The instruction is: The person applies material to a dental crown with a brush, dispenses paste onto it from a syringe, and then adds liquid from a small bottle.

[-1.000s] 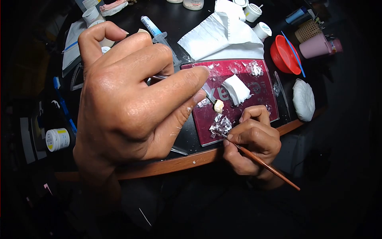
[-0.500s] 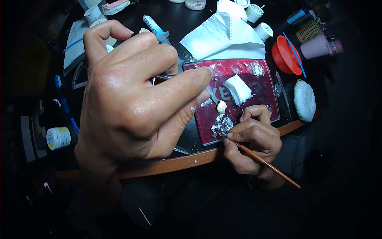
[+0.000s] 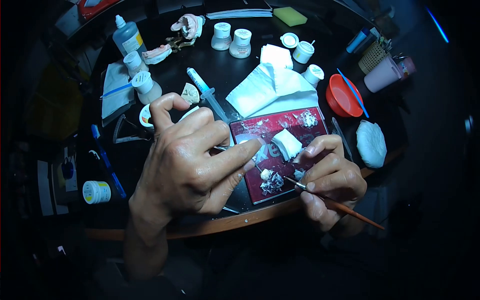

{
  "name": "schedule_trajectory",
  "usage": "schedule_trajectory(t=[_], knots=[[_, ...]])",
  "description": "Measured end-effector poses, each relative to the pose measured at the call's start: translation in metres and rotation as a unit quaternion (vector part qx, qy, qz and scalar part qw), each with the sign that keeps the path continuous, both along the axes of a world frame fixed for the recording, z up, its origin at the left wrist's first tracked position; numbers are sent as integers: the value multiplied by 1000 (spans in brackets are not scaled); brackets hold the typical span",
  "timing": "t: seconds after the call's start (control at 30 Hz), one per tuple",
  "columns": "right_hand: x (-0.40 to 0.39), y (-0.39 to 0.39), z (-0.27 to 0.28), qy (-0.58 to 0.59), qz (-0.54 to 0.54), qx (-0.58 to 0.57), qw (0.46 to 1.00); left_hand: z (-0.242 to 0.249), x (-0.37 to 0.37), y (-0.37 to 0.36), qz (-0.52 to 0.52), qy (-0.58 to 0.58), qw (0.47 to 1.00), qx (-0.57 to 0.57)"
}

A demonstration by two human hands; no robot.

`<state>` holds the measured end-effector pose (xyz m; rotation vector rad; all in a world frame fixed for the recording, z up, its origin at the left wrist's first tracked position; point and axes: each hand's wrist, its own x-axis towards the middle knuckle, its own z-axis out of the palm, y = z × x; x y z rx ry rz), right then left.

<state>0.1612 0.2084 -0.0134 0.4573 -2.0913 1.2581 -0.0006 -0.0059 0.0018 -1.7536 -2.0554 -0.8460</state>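
My left hand [image 3: 192, 160] is closed around a thin metal instrument [image 3: 221, 148], mostly hidden by the fingers. A small cream-white tooth crown [image 3: 265, 174] sits at its tip, over the red slab [image 3: 255, 192]. Between the fingertips of my right hand [image 3: 334, 180] is a fine brush [image 3: 356, 215] with a brown wooden handle. Its dark tip points left, a little apart from the crown. Just below the crown lies a smeared patch of white paste [image 3: 273, 185]. A folded white pad [image 3: 287, 145] rests on the slab between the hands.
White tissue [image 3: 260, 90] lies behind the slab. To the right are a red bowl [image 3: 344, 97] and a white round bundle [image 3: 371, 145]. A syringe [image 3: 210, 100], jars [image 3: 241, 45] and dental models [image 3: 189, 27] stand behind. A blue toothbrush [image 3: 107, 162] and jar [image 3: 96, 192] are left.
The view has pulled back, showing more of the table. The brush tip has lifted off the paste and moved right of it. The crown is now lower, close over the paste.
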Motion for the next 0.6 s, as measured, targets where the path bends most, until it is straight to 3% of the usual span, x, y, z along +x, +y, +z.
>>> schedule_trajectory(t=[0.2,0.6], knots=[[-25,4,-10,55,113,-44,991,0,1,0,-11,-14,1000,-1],[-27,0,-21,86,136,-23,987,3,2,0,-16,-9,1000,-19]])
